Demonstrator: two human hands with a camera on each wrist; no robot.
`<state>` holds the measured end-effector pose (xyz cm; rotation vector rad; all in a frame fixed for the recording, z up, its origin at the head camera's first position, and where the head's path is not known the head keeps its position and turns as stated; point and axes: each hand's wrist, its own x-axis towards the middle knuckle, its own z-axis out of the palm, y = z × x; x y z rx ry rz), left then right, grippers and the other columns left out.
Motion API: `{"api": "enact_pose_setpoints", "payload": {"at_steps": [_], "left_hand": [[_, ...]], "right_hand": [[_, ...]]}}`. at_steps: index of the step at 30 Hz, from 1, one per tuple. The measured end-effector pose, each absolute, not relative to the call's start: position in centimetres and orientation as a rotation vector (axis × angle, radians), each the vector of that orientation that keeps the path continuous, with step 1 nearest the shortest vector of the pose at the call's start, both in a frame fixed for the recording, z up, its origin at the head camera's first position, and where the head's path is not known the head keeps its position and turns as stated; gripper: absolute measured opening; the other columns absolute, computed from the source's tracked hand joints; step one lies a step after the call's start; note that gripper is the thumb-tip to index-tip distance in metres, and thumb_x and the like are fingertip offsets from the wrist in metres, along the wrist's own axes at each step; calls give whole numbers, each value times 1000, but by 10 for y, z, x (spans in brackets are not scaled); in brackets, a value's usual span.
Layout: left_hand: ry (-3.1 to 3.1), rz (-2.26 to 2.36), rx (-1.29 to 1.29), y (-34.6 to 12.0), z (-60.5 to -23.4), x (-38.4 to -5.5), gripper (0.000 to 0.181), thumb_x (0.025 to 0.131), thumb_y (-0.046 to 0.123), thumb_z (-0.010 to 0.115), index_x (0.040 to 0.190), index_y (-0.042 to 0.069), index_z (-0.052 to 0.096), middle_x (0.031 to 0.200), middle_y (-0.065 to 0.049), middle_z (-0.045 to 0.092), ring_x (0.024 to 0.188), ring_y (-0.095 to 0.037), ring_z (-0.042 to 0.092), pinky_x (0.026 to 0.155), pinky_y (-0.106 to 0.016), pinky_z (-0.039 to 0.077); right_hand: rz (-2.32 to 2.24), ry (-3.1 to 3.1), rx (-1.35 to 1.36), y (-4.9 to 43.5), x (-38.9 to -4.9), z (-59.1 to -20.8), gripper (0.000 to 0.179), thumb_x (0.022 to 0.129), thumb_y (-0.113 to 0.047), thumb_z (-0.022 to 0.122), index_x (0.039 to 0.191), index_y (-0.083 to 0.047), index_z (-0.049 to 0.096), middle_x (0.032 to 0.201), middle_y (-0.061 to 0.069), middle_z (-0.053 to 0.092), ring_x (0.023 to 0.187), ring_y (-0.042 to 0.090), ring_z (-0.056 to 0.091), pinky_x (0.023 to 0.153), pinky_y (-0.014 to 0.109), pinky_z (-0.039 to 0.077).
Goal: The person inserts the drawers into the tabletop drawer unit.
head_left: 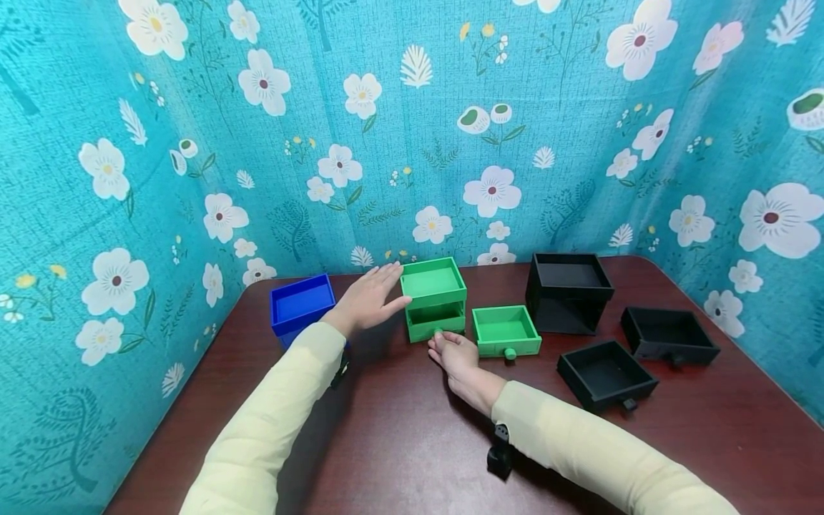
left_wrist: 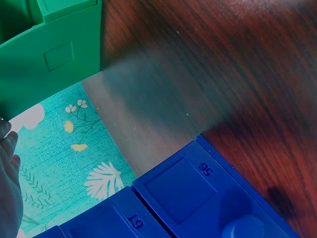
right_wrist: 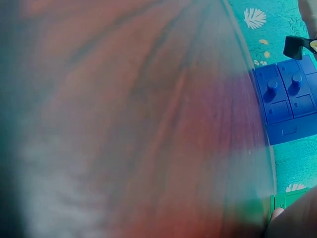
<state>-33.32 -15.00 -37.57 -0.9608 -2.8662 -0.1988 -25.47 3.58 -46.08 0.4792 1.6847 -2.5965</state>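
Green plastic is what I have both hands on: my left hand (head_left: pixel 368 299) lies with its fingers straight and held together, flat against the left side of the green drawer cabinet (head_left: pixel 434 298), while my right hand (head_left: pixel 455 352) sits low at the cabinet's front with its fingers curled at the knob of the lower green drawer (head_left: pixel 435 322); from the head view I cannot tell for certain whether the knob is actually pinched or only touched. The cabinet stands upright toward the back of the dark wooden counter (head_left: pixel 399 436), its top tray open to view and the lower drawer seated in its slot. Just to the right of it a second green drawer (head_left: pixel 505 331) lies out on the counter, knob facing me, close to my right hand but not touching it. To the left, behind my left wrist, stands a blue cabinet (head_left: pixel 301 304); the left wrist view shows its blue drawer fronts (left_wrist: pixel 184 191) with moulded numbers and a round knob, and the green cabinet's side wall (left_wrist: pixel 54 64) up close beside my palm. Further right on the counter is a black cabinet (head_left: pixel 568 292), standing empty, with two black drawers (head_left: pixel 606 373) lying out in front and to the right of it, well apart from my hands. The right wrist view is mostly blurred wood, with the blue cabinet small in its far corner. Teal floral cloth (head_left: pixel 412 129) hangs around the counter on three sides.
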Motion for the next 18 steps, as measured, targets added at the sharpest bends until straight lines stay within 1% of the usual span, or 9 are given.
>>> {"api": "enact_pose_setpoints", "payload": {"at_steps": [6,11,18], "left_hand": [[-2877,-199,-958,-150,-376,-334,76,100,57,36,155,6,22,159,-10,21,146,-22,15,118,-37,9],[-2867,-219,-964,-151,-376,-334,76,100,56,37,155,6,23,159,-11,23,146,-23,17,118,-37,9],[-2880,-192,-963,-150,-375,-335,76,100,57,35,155,6,22,159,-12,22,146,-22,15,118,-35,7]], "right_hand": [[-2561,1672,427,40,-244,-459,40,98,1,53,131,19,40,123,35,55,104,30,63,89,36,52],[-2523,1682,386,47,-233,-458,36,98,1,54,129,18,44,121,34,57,101,27,65,87,36,53],[-2512,1660,359,60,-218,-453,33,98,0,54,126,16,46,118,31,60,101,28,65,89,40,52]]}}
